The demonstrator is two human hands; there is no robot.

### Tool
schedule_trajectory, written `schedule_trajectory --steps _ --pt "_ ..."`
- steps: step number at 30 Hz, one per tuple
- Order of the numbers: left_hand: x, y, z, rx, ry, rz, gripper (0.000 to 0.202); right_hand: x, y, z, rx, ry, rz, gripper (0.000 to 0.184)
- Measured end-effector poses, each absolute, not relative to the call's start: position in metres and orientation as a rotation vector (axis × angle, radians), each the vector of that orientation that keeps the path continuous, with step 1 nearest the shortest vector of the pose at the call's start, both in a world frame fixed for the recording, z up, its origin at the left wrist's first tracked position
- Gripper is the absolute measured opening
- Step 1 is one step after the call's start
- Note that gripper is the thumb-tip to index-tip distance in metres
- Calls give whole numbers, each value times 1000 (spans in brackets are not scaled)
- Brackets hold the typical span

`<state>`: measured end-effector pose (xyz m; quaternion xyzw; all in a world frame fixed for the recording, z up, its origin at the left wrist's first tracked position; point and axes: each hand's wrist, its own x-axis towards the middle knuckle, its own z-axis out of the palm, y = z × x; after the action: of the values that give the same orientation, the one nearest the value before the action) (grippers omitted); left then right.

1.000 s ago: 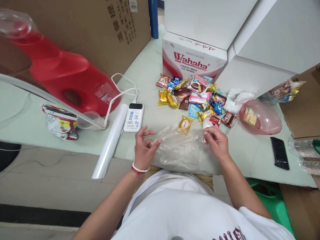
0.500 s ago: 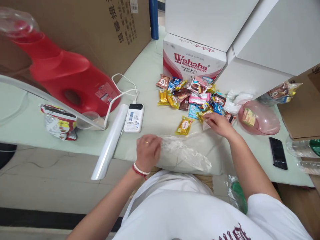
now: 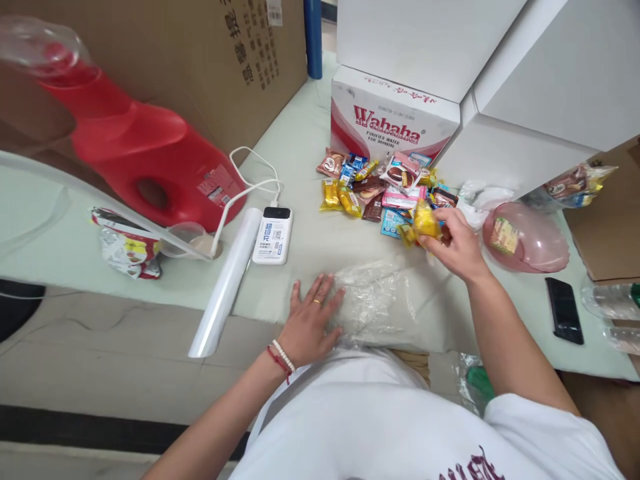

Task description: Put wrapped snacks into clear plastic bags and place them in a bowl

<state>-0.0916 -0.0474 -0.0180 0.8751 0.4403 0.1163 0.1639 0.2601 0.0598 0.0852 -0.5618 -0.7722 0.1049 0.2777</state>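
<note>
My left hand [image 3: 311, 319] lies flat with fingers spread on the left end of a clear plastic bag [image 3: 387, 301] near the table's front edge. My right hand [image 3: 454, 241] is closed on a yellow wrapped snack [image 3: 425, 220], lifted a little just right of a pile of wrapped snacks [image 3: 380, 187]. The pile sits in front of a white and red Wahaha box [image 3: 393, 123].
A white power bank [image 3: 273, 233] with cable and a roll of clear film [image 3: 225, 283] lie left of the bag. A red jug [image 3: 145, 163] and a crumpled snack bag [image 3: 127, 247] are further left. A pink bowl [image 3: 527, 237] and black phone [image 3: 564, 310] lie right.
My left hand went from pinching the bag to lying flat on it. My right hand let go of the bag, reached to the pile and picked up a yellow snack.
</note>
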Motion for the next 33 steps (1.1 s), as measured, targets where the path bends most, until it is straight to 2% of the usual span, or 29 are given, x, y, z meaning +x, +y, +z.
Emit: schedule_trajectory --steps 3,6,7,9,12,15,18,21,26,31,33 --pt "-77 -51 -14 2457 1204 394 76 239 23 102 -1230 -2214 556 33" --pt "-73 -47 -9 2294 1236 674 54 206 -7 90 -1079 -2524 971 38" --pt "-73 -42 -6 2189 1333 782 45 199 -14 82 -1080 -2580 1063 38" --pt "-74 -27 -2 1992 1616 883 40 193 -25 62 -1121 -2613 1132 38" --pt "-63 -2 4 1977 1872 661 37 197 -37 40 -1161 -2546 1122 40" --pt "-41 10 8 2057 1719 440 39 202 -46 30 -1189 -2468 1096 43" --pt "-25 11 8 1932 1436 424 37 200 -52 28 -1220 -2464 1048 42" --pt "-35 18 7 1572 1267 573 38 198 -52 31 -1256 -2465 1043 41" --pt "-81 51 6 1004 1387 833 29 194 -41 39 -1330 -2474 1039 37" --pt "-86 44 26 1293 1841 1217 14 178 -25 43 -1530 -2522 884 33" --pt "-70 25 41 1689 1719 1331 15 169 -21 42 -1581 -2552 811 35"
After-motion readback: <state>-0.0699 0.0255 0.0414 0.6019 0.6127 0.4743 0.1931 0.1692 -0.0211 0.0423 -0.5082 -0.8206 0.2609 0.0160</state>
